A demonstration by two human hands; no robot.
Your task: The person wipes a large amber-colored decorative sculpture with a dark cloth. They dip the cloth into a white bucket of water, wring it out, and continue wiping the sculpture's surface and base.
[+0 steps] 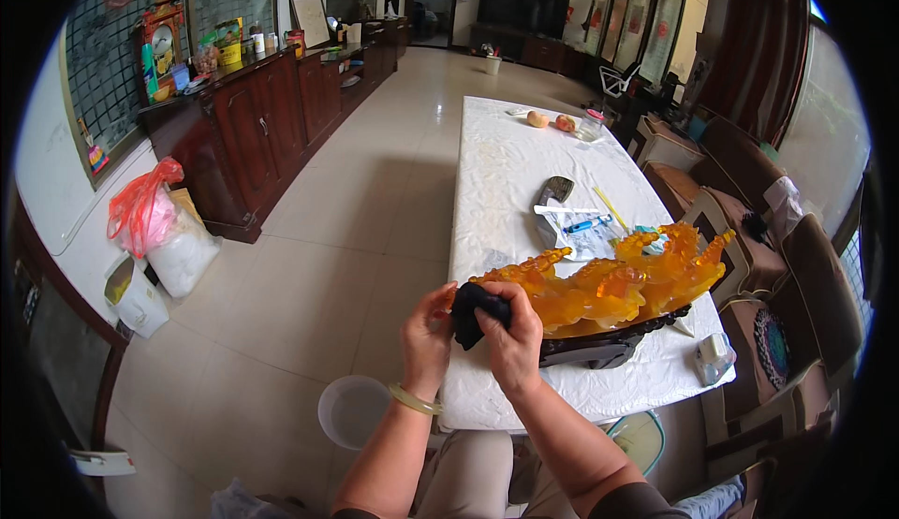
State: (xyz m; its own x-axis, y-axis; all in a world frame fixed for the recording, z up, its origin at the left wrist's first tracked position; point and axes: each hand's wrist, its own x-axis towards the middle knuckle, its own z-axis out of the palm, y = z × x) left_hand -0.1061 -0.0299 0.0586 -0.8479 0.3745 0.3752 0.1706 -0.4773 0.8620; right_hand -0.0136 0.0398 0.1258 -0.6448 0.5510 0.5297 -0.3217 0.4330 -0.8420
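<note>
An amber-coloured translucent carved sculpture (pixel 597 291) rests on a dark carved stand (pixel 597 349) near the table's close edge. At its left end my right hand (pixel 516 329) grips a black cloth (pixel 472 315) bunched against the carving. My left hand (pixel 430 336), with a pale bangle on the wrist, is at the sculpture's left tip beside the cloth. Its fingers are curled round the tip, an orange bit of which shows between them; the cloth partly hides the contact.
The table with a white cloth (pixel 491 161) bears a blue pen-like tool (pixel 588 223) on a plastic packet, a dark brush-like object (pixel 557 188), fruit (pixel 538 119) and a glass jar (pixel 590 126). A plastic tub (pixel 353 410) stands on the floor at left; sofas (pixel 808 308) line the right.
</note>
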